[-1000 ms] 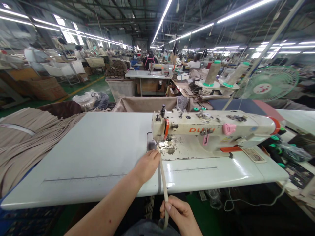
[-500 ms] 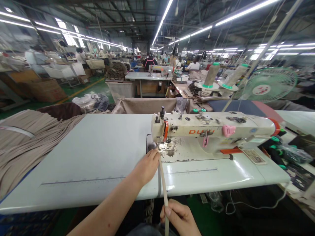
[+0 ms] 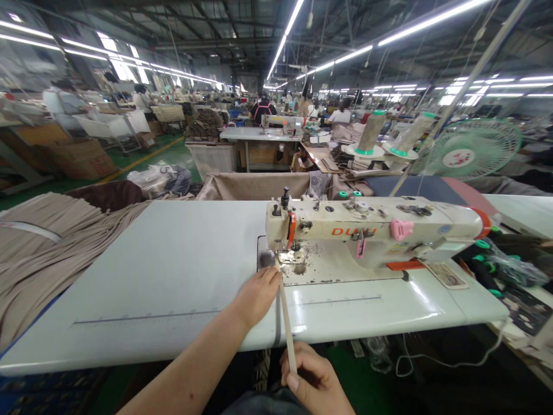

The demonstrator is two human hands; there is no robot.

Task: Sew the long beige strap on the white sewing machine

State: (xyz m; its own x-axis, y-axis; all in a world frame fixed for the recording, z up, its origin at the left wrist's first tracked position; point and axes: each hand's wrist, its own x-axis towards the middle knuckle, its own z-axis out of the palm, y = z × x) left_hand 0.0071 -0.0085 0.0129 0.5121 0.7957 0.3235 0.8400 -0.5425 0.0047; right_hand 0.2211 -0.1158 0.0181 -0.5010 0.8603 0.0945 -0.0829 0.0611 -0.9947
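Observation:
A narrow beige fabric strip runs taut from under the presser foot of the cream sewing machine down to the table's front edge. My left hand rests on the white table with its fingertips pressed against the strip just in front of the needle. Below the table edge, my right hand is closed in a pinch on the strip's lower end.
A large heap of beige strips covers the table's left end. Thread cones and a green fan stand behind the machine. A cloth bin sits beyond the table. Other workers sit at machines farther back.
The strip has fed toward the needle and its loose loop below my right hand is gone. My right hand shifted slightly along the strip; my left hand stayed in place.

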